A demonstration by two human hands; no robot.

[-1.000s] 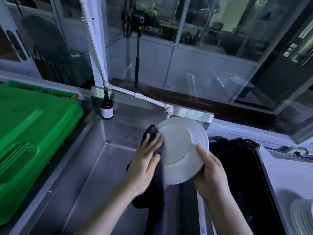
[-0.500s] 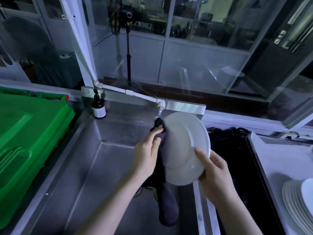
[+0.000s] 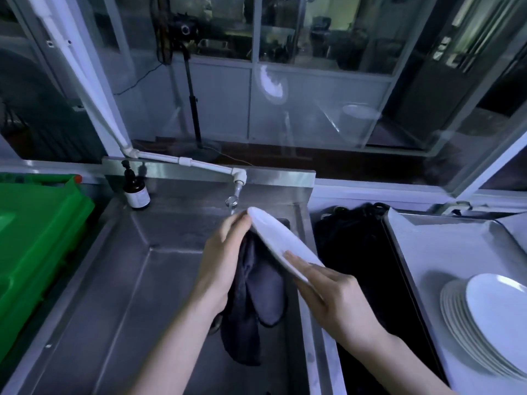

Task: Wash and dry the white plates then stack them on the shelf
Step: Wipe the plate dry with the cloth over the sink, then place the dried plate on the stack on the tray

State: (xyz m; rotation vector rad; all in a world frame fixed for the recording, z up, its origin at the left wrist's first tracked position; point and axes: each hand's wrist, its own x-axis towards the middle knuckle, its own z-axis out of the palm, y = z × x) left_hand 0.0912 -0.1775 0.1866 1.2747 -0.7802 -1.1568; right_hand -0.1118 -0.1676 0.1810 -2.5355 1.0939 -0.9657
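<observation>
A white plate (image 3: 281, 242) is held tilted, almost edge-on, over the right side of the steel sink (image 3: 119, 280). My right hand (image 3: 328, 295) grips its near rim, thumb on the upper face. My left hand (image 3: 225, 258) presses a dark grey cloth (image 3: 256, 295) against the plate's underside, and the cloth hangs down into the basin. A stack of several white plates (image 3: 490, 317) rests on the steel counter (image 3: 433, 252) at the right.
A white pipe tap (image 3: 235, 192) ends just behind the plate's far rim. A brown soap bottle (image 3: 136, 191) stands at the sink's back left corner. A green plastic crate (image 3: 37, 240) fills the left side. A black mat (image 3: 362, 258) lies between sink and counter.
The plate has turned from facing me to nearly edge-on. My left hand with the cloth has moved from the plate's face to behind it. The view has swung right, showing more of the stack.
</observation>
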